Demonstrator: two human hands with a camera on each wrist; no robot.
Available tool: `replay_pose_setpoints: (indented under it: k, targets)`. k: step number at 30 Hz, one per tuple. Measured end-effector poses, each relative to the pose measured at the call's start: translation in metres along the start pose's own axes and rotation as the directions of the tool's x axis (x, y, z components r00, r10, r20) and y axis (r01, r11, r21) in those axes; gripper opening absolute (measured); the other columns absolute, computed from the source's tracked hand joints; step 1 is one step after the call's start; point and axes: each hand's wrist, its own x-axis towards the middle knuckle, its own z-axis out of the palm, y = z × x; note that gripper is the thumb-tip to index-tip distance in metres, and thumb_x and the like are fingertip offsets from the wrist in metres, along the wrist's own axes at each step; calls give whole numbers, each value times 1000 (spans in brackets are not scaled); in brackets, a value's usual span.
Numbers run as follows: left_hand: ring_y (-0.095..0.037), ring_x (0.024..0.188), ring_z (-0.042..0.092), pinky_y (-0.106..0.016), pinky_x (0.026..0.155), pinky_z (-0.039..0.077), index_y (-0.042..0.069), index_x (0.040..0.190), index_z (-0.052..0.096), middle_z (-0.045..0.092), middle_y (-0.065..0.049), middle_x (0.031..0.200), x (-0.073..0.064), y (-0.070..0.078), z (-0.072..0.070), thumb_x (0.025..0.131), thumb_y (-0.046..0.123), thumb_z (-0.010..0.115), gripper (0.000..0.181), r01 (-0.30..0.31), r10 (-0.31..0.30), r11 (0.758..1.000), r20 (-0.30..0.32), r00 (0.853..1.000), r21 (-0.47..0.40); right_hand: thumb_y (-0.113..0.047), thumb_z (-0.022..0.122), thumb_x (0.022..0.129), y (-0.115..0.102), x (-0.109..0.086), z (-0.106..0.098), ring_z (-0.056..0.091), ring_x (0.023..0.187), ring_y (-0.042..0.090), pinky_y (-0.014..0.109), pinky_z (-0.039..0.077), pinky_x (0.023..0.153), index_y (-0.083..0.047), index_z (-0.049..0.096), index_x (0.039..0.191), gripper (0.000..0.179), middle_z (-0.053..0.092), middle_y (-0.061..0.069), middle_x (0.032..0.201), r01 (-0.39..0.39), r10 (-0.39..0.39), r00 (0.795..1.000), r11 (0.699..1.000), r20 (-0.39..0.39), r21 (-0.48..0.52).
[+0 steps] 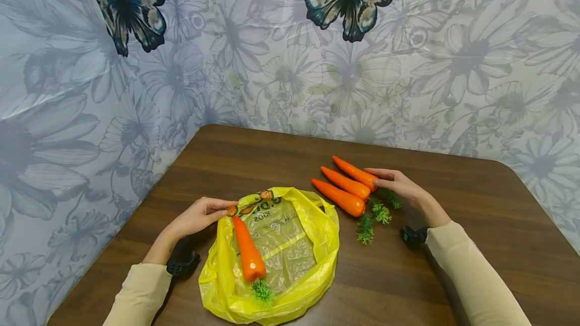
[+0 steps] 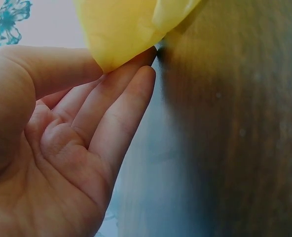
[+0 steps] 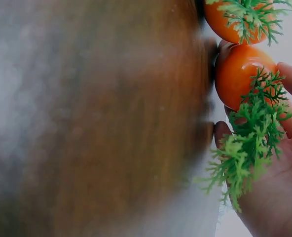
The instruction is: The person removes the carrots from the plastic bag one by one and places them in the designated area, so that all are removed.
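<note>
In the head view my left hand [image 1: 206, 215] pinches the left rim of a yellow plastic bag [image 1: 325, 245] between thumb and fingers. The left wrist view shows the bag's edge [image 2: 126, 34] caught at the fingertips. The bag lies with its mouth wide, and one orange carrot [image 1: 249, 253] with a green top rests in it, tip toward the left hand. Three more carrots lie side by side right of the bag. Around the thick end of the farthest carrot [image 1: 353, 171], my right hand [image 1: 403, 187] has its thumb and fingers. Its leafy top [image 3: 249, 133] hides part of the palm.
The middle carrot [image 1: 344, 183] and the nearest carrot [image 1: 337, 199] lie close against the held one, green tops toward me. The brown wooden table [image 1: 272, 144] meets a wall [image 1: 281, 89] with a flower pattern and butterfly decorations at its far edge.
</note>
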Motion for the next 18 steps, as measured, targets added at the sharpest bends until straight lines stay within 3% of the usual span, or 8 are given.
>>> replay_pose_setpoints:
  k: [10,18]
  targets:
    - [-30,104,59,-30,82,50,-9,128,53,55,-25,123,-3,0,1,95,3,53,34,8,-8,1000,-1,1000,8,-22,50,99,-1,-2,1,30,130,36,54,22,104,2,42,139,47,38,20,141,13,-13,999,1000,-35,-15]
    - [-29,105,59,-30,82,50,-8,128,53,55,-24,123,0,0,-1,95,4,53,34,4,-4,1000,-1,1000,15,-24,48,100,-9,-11,-3,24,133,36,53,19,105,4,33,143,54,30,22,145,15,-12,996,999,-92,33]
